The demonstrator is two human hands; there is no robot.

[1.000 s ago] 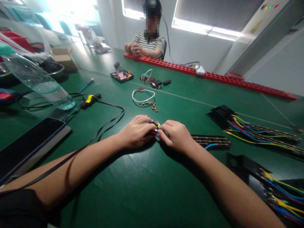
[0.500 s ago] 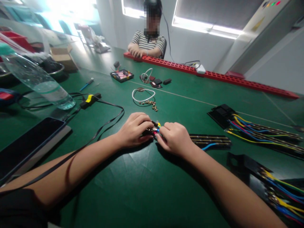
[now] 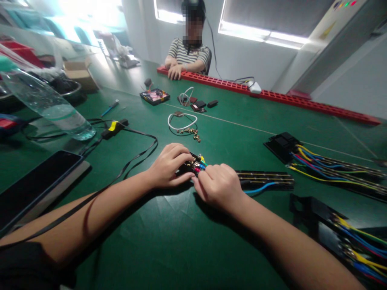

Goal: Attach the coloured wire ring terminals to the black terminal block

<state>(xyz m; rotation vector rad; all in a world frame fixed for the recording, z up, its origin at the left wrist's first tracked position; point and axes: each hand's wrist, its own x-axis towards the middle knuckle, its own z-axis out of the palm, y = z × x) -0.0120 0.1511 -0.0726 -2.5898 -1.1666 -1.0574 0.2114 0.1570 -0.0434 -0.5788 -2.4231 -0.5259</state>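
Note:
A long black strip assembly with brass-coloured lines lies at the centre, its left end between my hands. My left hand is closed round that left end, where metal terminals and red, blue and yellow-green wire ends show. My right hand has its fingers curled and pressed together at the coloured wire ends, touching them; what the fingertips pinch is hidden. A blue wire bows out from the strip beside my right wrist. Small brass screws and a white cable loop lie beyond my hands.
At the left are a plastic bottle, a phone and a black cable. More wired assemblies lie at the right. Past a red slotted rail sits a person in a striped shirt.
My right hand has shifted slightly down and towards me, uncovering more of the wire ends. More of the blue wire shows. The person opposite has moved their hands.

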